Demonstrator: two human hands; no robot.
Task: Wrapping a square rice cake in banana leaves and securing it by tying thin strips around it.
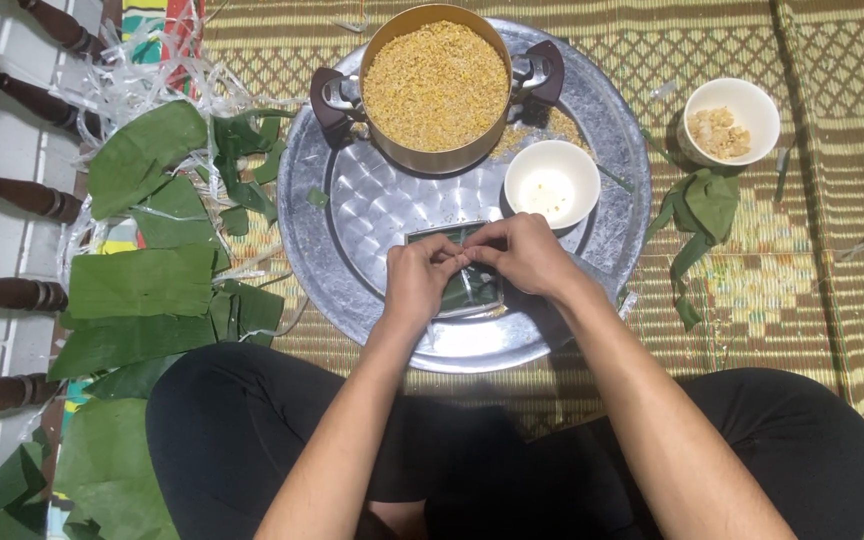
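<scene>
A small parcel wrapped in green leaf [464, 292] sits in a square metal mould on the round silver tray [372, 215]. My left hand [418, 278] and my right hand [522, 252] both press on the top of the leaf parcel, fingertips meeting over it. The hands cover most of the parcel. Behind it on the tray stand a brass-coloured pot of yellow grain [436, 85] with two dark handles and a white bowl [551, 183].
Large green leaves [142, 283] and pale plastic strips [142, 75] lie at the left. A white bowl of pale chunks [731, 120] and leaf scraps [700, 215] rest on the woven mat at the right. My crossed legs in black are below.
</scene>
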